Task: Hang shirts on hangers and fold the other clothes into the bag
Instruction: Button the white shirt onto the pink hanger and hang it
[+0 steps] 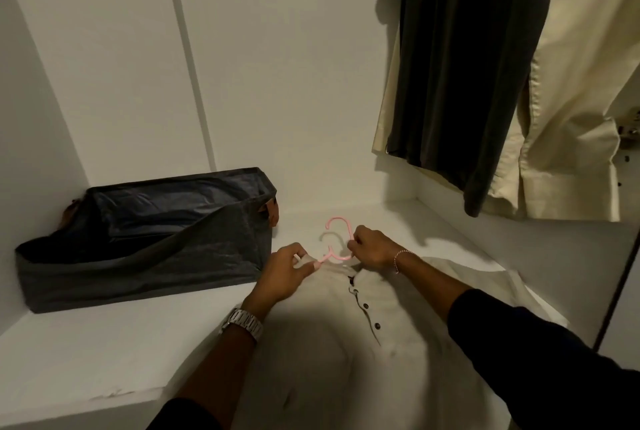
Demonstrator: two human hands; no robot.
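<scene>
A cream button-up shirt lies flat on the white shelf, collar away from me. A pink hanger pokes out of the collar, hook pointing to the back. My left hand pinches the hanger's left arm at the collar. My right hand grips the hanger's right side at the collar. Most of the hanger is hidden inside the shirt. A dark grey fabric bag stands open at the left.
A dark shirt and a cream shirt hang at the upper right. White wardrobe walls close in at the back and left. A dark door edge runs down the right.
</scene>
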